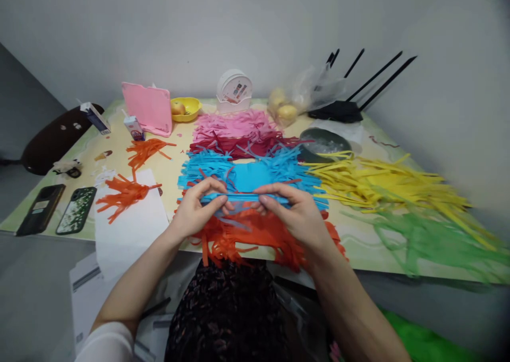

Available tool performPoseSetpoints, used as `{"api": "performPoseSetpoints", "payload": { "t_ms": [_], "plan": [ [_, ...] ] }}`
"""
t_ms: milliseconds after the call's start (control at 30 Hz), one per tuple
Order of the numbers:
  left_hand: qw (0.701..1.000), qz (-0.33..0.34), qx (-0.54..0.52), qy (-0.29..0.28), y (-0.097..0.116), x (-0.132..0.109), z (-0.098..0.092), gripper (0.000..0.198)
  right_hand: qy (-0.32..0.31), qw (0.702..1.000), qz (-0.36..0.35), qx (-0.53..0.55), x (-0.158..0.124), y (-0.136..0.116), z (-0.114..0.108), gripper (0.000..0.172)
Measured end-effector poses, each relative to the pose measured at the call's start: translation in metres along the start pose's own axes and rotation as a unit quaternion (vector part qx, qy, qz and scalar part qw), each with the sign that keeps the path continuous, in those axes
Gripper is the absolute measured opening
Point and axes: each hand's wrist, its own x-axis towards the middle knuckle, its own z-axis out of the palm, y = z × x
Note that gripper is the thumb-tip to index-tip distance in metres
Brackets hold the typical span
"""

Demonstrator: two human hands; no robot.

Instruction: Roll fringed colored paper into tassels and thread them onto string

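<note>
Between my two hands a strip of blue fringed tissue paper (243, 197) is stretched level, rolled narrow in the middle. My left hand (203, 205) pinches its left part between thumb and fingers. On the right part, my right hand (285, 208) grips in the same way. Under and beyond the hands lies more blue fringed paper (251, 176) with a plain middle band. Orange-red fringed paper (258, 229) spreads below them at the table's near edge. Farther back are dark red fringed paper (251, 145) and pink fringed paper (235, 125).
Yellow fringed paper (382, 184) and green strips (430, 240) cover the right side. Two orange tassels (123, 192), a white sheet (131, 224) and two phones (75, 210) lie left. Behind stand a pink tablet case (147, 107), a yellow bowl (193, 109) and a dark round plate (324, 144).
</note>
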Motion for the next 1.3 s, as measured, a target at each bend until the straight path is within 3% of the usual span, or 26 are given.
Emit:
{"api": "performPoseSetpoints", "payload": {
  "t_ms": [233, 367, 467, 533, 633, 733, 833, 933, 1033, 1167, 1300],
  "plan": [
    [0.993, -0.032, -0.113, -0.002, -0.011, 0.001, -0.001, 0.017, 0.000, 0.999, 0.002, 0.054, 0.002, 0.006, -0.001, 0.017],
    [0.988, -0.013, -0.151, 0.002, -0.019, 0.002, 0.002, 0.010, -0.002, 0.996, -0.004, 0.086, 0.005, 0.009, 0.002, 0.008],
    [0.988, -0.012, -0.152, 0.013, -0.022, 0.000, -0.001, 0.010, 0.003, 0.998, -0.033, 0.053, 0.004, 0.006, 0.005, 0.011],
    [0.995, -0.004, -0.101, -0.024, -0.017, -0.002, -0.009, 0.015, 0.003, 0.996, -0.089, -0.016, 0.002, 0.001, 0.006, 0.015],
    [0.991, 0.068, 0.079, -0.090, 0.004, -0.007, -0.024, 0.017, -0.013, 0.973, -0.195, -0.121, 0.000, -0.006, 0.007, 0.021],
    [0.962, 0.135, 0.226, -0.076, 0.024, -0.009, -0.031, 0.014, -0.046, 0.943, -0.275, -0.181, 0.001, -0.011, 0.009, 0.025],
    [0.946, 0.136, 0.270, -0.117, 0.027, -0.007, -0.030, 0.018, -0.068, 0.912, -0.341, -0.216, 0.002, -0.012, 0.013, 0.026],
    [0.940, 0.124, 0.280, -0.149, 0.015, -0.003, -0.030, 0.016, -0.107, 0.891, -0.379, -0.226, 0.001, -0.013, 0.013, 0.029],
    [0.914, 0.160, 0.359, -0.106, 0.006, -0.005, -0.034, 0.017, -0.159, 0.899, -0.337, -0.230, 0.005, -0.016, 0.006, 0.033],
    [0.810, 0.290, 0.508, -0.025, 0.004, -0.012, -0.036, 0.019, -0.179, 0.952, -0.159, -0.189, 0.028, -0.018, 0.001, 0.030],
    [0.717, 0.440, 0.540, 0.035, 0.002, -0.018, -0.035, 0.021, -0.321, 0.946, 0.005, -0.039, 0.043, -0.010, 0.019, 0.034]
  ]
}}
